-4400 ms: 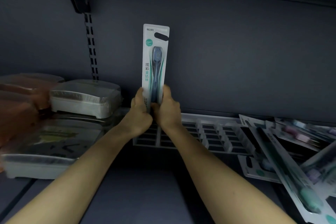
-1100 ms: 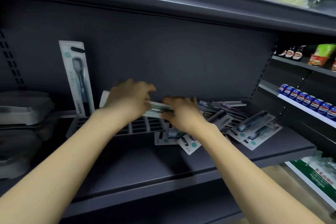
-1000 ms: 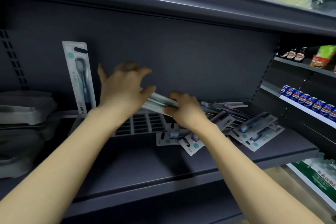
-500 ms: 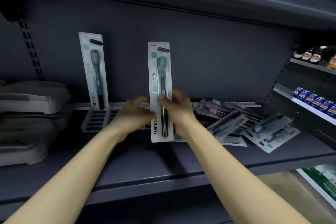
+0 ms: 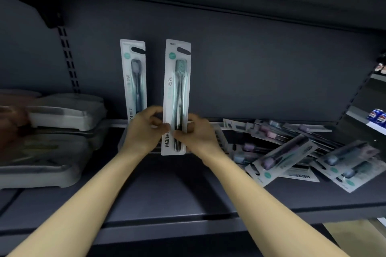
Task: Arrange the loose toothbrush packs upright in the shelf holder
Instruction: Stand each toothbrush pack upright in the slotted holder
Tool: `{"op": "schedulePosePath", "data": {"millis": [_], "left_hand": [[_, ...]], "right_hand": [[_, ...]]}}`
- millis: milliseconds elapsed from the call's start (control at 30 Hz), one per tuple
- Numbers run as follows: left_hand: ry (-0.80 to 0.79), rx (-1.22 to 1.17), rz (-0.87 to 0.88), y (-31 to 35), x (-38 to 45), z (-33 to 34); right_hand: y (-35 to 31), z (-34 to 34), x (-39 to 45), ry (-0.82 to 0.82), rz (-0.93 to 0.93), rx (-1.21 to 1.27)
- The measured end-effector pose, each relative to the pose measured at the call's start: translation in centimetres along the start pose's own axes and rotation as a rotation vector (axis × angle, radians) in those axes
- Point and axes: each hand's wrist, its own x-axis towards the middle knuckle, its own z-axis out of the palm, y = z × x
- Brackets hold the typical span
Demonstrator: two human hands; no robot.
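Upright already, I pinch the toothbrush pack [image 5: 176, 98] between left hand [image 5: 144, 131] and right hand [image 5: 196, 133] above the holder [image 5: 219, 137], lining it beside the slotted pack [image 5: 134, 77]; loose packs [image 5: 292, 152] wait right.

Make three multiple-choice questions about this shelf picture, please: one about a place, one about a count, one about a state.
1. Where does the pile of loose packs lie?
A. right of the hands
B. left of the hands
C. on the upper shelf

2. How many packs stand upright, counting the held one?
A. one
B. two
C. four

3. How is the held pack gripped?
A. by the left hand only
B. by no hand
C. by both hands

Answers:
1 A, the pile lies flat on the shelf to the right.
2 B, the placed pack stands beside the held one.
3 C, the left hand and right hand pinch its lower part.
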Motion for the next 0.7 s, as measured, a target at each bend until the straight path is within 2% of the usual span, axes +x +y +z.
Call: {"op": "schedulePosePath", "data": {"millis": [233,433,700], "left_hand": [[0.237,-0.094,0.04,-1.3,1.8,-0.4],[0.175,-0.108,0.106,-2.5,2.7,-0.7],[0.116,-0.131,0.036,-2.9,3.3,-1.2]], "right_hand": [[-0.4,1.4,2.4,0.079,-0.078,0.033],[0.0,2.9,4.0,0.167,-0.096,0.021],[0.4,4.3,5.7,0.246,-0.094,-0.044]]}}
